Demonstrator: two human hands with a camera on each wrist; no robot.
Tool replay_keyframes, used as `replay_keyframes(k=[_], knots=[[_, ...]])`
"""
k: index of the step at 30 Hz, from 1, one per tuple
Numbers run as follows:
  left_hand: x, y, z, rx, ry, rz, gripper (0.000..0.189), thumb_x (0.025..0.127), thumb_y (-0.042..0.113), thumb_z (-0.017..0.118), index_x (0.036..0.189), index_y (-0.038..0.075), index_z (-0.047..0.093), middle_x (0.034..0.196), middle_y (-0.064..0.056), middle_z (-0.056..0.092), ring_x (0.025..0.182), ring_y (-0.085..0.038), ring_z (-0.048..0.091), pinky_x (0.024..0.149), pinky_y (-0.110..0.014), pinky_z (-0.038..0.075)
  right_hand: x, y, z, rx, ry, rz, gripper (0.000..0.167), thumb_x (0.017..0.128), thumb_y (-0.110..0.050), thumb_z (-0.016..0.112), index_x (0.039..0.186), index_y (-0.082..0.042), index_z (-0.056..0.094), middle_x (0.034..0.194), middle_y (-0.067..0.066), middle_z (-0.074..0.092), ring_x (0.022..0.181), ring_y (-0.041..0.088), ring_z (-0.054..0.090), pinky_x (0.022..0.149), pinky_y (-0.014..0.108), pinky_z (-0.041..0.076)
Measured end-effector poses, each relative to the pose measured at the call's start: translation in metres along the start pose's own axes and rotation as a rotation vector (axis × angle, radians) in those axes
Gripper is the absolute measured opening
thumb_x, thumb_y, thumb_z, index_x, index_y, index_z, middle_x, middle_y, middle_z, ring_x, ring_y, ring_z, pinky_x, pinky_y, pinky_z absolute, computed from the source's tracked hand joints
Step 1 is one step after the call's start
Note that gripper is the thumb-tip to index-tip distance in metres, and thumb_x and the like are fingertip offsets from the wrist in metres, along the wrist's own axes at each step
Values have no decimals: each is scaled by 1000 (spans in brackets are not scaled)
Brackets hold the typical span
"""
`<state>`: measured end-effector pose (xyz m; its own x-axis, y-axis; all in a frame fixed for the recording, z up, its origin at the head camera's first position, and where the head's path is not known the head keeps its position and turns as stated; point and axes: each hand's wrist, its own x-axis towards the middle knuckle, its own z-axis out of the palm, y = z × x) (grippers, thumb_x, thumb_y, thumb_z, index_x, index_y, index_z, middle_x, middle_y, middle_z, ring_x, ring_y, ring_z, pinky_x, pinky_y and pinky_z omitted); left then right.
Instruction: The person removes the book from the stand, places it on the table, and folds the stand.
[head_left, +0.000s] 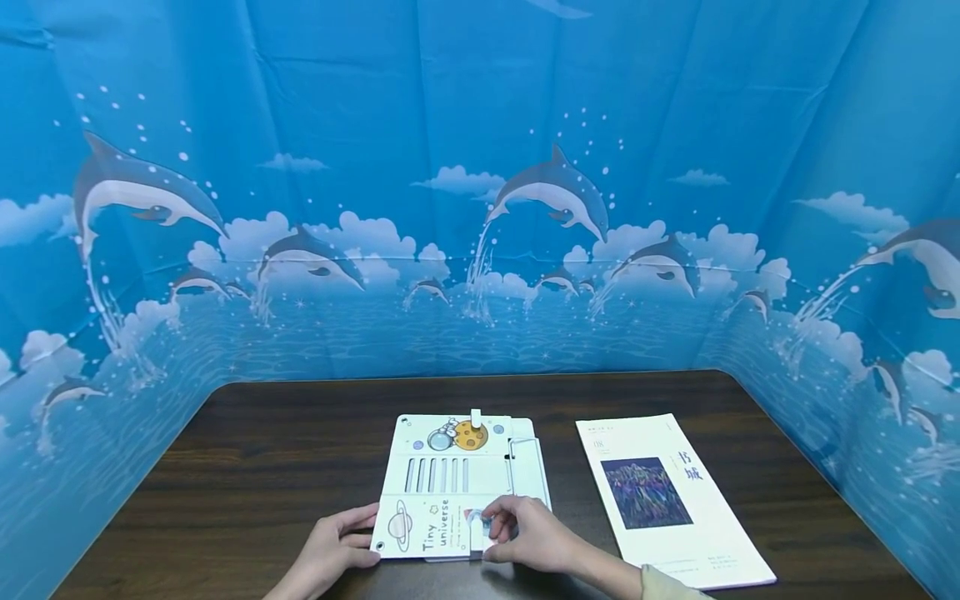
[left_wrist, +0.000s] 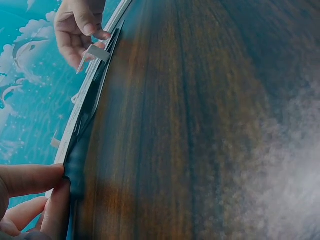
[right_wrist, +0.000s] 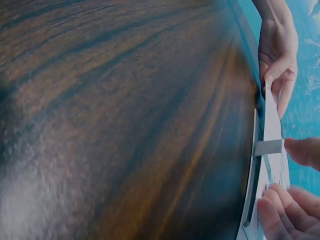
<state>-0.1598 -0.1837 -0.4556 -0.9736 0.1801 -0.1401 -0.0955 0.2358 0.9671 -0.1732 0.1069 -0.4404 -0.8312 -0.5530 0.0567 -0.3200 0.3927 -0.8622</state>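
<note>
A white book stand (head_left: pixel 438 479), printed with planets, an astronaut and "Tiny universe", lies on the dark table. My left hand (head_left: pixel 330 542) pinches its near left corner between thumb and fingers, as the left wrist view also shows at the board's edge (left_wrist: pixel 72 130). My right hand (head_left: pixel 528 533) has curled fingers at the near right part of the stand, around the lower page clip (right_wrist: pixel 270 147). In the right wrist view, the thumb (right_wrist: pixel 302 152) is right at the clip's end and the fingertips are on the board. Another clip (head_left: pixel 476 419) stands at the far edge.
To the right lies a white book (head_left: pixel 708 529) with a dark picture on its cover. A bent wire piece (head_left: pixel 512 454) sits on the stand's right side. The dark wood table (head_left: pixel 285 450) is bordered by a blue dolphin-print curtain (head_left: pixel 420 333).
</note>
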Motion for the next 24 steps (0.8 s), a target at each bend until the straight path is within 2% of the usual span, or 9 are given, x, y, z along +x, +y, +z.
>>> replay_keyframes(k=[3,9,11,16,21,24], knots=[[-1,0,-1,-9,-9,3,66,65,-18,63,124,-25,33,110,-31,53,90,-30,63,70,-29,53,2,0,4,-25,19,-14,33,67,-8,76,95,1,61,74,-3,58,63,0,51,58,15,46],[-1,0,0,-14,-23,9,66,65,-18,63,124,-25,33,110,-31,53,91,-30,62,70,-29,53,7,-1,9,-270,58,-132,24,67,-15,79,81,-4,62,70,-8,55,63,-4,48,57,12,44],[0,0,0,-17,-23,7,67,65,-18,63,124,-25,32,110,-31,53,91,-30,62,70,-29,53,8,0,9,-317,65,-169,23,66,-15,79,79,-5,62,68,-8,55,62,-4,48,57,11,44],[0,0,-1,-14,-28,11,67,64,-18,63,123,-25,32,109,-30,54,90,-30,62,70,-29,53,12,0,6,-293,20,-188,21,67,-14,78,80,-3,65,68,-7,58,61,-5,49,56,10,44],[0,0,-2,-8,-25,10,67,64,-18,63,123,-26,32,106,-27,55,89,-29,63,70,-29,53,16,-1,2,-263,-21,-165,19,66,-11,78,78,-1,67,66,-5,59,61,-4,50,54,10,44],[0,0,-2,-10,-29,10,68,63,-19,63,123,-26,32,106,-26,55,89,-29,63,69,-28,53,16,-2,2,-253,-13,-145,19,65,-11,79,77,-1,67,65,-5,58,60,-4,50,54,10,44]])
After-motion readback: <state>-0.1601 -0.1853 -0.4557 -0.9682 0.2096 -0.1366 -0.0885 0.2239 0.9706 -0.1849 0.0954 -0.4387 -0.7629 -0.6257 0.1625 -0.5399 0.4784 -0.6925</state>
